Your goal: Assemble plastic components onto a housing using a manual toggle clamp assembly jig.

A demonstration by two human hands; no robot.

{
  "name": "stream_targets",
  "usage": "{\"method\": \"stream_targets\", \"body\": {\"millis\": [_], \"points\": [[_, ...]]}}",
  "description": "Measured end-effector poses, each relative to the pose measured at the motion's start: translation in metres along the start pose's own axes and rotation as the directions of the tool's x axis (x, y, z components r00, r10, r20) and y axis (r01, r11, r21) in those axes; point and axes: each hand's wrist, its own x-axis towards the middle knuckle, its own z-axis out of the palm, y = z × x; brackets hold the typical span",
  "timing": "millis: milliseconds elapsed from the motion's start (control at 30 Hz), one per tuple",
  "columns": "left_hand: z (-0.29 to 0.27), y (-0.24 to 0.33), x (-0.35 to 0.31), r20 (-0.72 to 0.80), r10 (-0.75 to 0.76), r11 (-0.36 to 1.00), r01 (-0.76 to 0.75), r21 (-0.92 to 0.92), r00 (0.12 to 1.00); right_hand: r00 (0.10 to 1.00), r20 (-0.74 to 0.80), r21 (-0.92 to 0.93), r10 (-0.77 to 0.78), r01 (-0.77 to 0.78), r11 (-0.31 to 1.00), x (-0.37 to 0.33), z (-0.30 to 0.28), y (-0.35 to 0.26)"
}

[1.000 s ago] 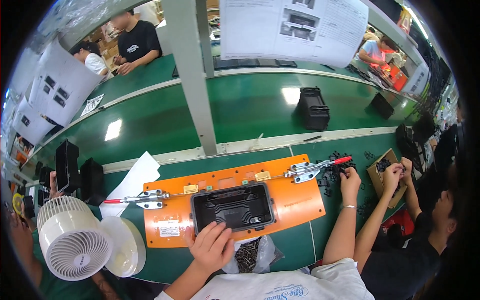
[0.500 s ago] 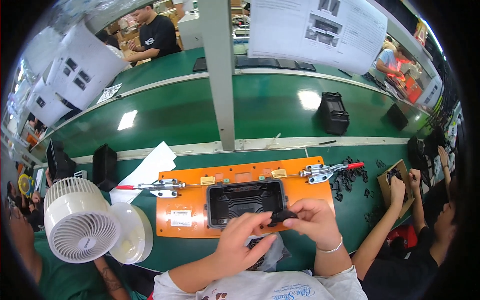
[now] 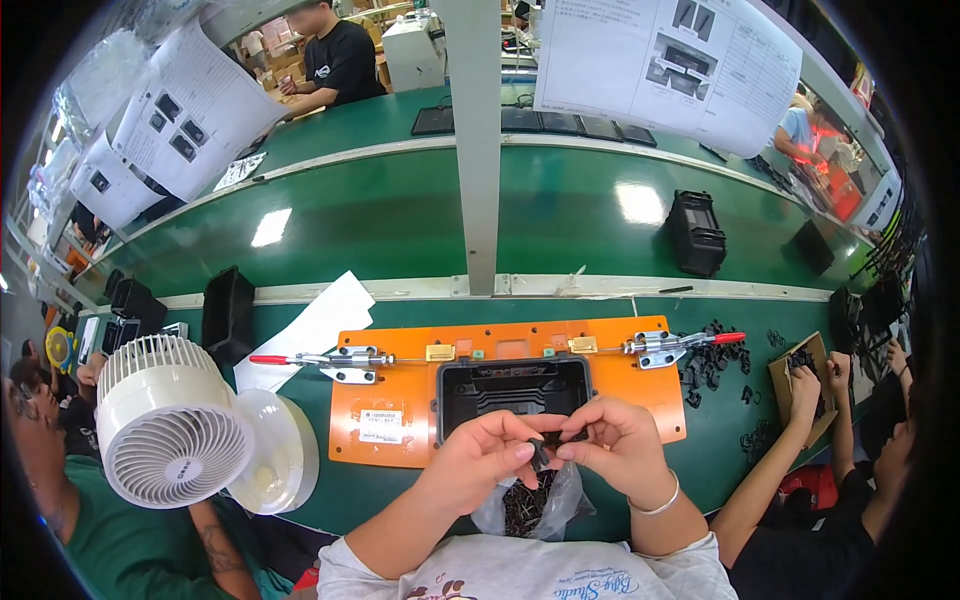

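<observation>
My left hand (image 3: 485, 462) pinches a small black plastic part (image 3: 540, 456) between thumb and fingers. Close beside it, my right hand (image 3: 622, 450) is closed on another small dark piece (image 3: 575, 436), mostly hidden by the fingertips. Both hands are over the near edge of a black plastic case (image 3: 470, 392) that sits open in an orange fixture plate (image 3: 348, 398). Below the hands lies a clear plastic bag (image 3: 568, 498) of small dark screws or pins (image 3: 526, 508).
Toggle clamps with red handles (image 3: 282, 359) flank the case. A white fan (image 3: 178, 430) stands left. Loose black parts (image 3: 708, 355) lie right, near a cardboard box (image 3: 822, 375) where another person's hand (image 3: 803, 392) reaches in. A metal post (image 3: 480, 200) rises behind.
The view has shifted, moving the scene rightward in the picture. My left fingers, spread before, now pinch a black part. My right hand stays pinched, and more of the bag shows.
</observation>
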Motion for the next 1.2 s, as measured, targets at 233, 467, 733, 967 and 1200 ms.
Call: {"method": "stream_targets", "body": {"millis": [233,467,733,967,1200], "points": [[-0.019,0.007,-0.008,0.084,0.004,0.957,0.021,-0.291,0.996,0.997,-0.055,0.205,0.062,-0.049,0.978,0.003,0.001,-0.014],[-0.008,-0.007,-0.005,0.111,0.020,0.919,0.025,-0.394,0.994,0.967,0.136,-0.173,-0.215,0.237,0.956,0.003,0.003,0.005],[-0.012,-0.010,-0.004,0.232,0.164,0.935,-0.076,-0.345,0.959,0.981,0.191,0.208,0.035,-0.075,0.975,0.000,0.006,0.008],[-0.011,0.002,-0.014,0.123,0.190,0.980,-0.182,-0.076,0.974,0.958,0.209,0.275,0.196,-0.250,0.928,0.023,0.008,-0.001],[-0.044,0.044,-0.015,-0.171,0.289,0.897,-0.203,0.394,0.942,0.987,-0.121,-0.502,-0.106,0.031,0.864,0.082,-0.041,-0.012]]}}
